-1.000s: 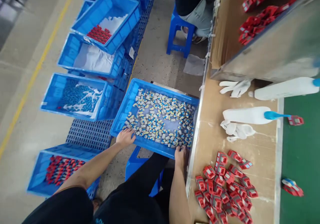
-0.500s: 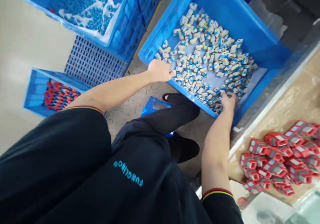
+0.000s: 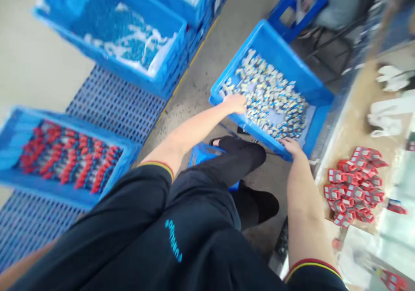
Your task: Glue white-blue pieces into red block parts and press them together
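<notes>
A blue plastic bin [image 3: 313,81] lies tilted before me, with many small white, blue and yellow toy pieces [image 3: 270,85] spread over its bottom. My left hand [image 3: 235,103] is closed over its near rim toward the left corner, fingers curled inside. Farther right along that same side, my right hand [image 3: 290,146] grips the rim, its fingertips partly hidden by the wall and pieces.
On the worktop to the right sits a pile of red toy vehicles [image 3: 355,185], with white gloves [image 3: 385,118] beyond. Blue crates [image 3: 162,77] stand at left, one holding rows of red parts [image 3: 69,152]. A blue stool [image 3: 204,152] is by my legs.
The bin now looks smaller and farther off, and the view takes in more of the surroundings. My right hand has shifted from among the pieces to the near rim.
</notes>
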`<action>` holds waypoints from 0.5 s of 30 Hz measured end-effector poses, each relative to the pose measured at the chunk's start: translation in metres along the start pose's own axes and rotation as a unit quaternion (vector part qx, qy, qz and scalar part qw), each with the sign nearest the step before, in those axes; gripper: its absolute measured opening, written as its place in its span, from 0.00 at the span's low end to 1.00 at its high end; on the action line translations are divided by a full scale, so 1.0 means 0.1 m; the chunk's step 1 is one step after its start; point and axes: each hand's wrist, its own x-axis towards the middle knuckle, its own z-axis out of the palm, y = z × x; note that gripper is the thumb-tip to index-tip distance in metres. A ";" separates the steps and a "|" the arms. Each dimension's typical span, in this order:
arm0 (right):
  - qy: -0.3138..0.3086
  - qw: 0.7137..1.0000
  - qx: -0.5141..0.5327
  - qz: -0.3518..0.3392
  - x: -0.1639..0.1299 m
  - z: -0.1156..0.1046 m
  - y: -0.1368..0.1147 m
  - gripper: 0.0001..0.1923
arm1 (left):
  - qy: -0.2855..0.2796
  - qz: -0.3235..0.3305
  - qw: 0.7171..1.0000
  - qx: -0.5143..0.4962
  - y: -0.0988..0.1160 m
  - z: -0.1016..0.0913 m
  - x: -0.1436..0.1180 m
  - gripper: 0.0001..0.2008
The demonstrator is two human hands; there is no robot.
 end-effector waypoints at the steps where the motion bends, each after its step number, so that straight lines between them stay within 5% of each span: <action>1: -0.011 0.999 0.026 0.018 0.04 0.00 -0.03 0.20 | 0.001 0.014 1.000 0.001 0.08 -0.02 0.13 0.09; 6: 0.055 0.984 0.156 0.068 0.64 0.10 -0.24 0.20 | 0.012 0.091 0.996 0.008 0.81 0.20 1.09 0.15; 10: 0.141 0.958 0.229 0.095 1.30 0.23 -0.29 0.22 | 0.041 0.110 0.993 -0.007 1.30 0.83 1.76 0.19; 15: 0.218 0.926 0.288 0.113 1.82 0.40 -0.26 0.23 | 0.110 0.086 0.989 -0.045 1.52 1.63 2.16 0.24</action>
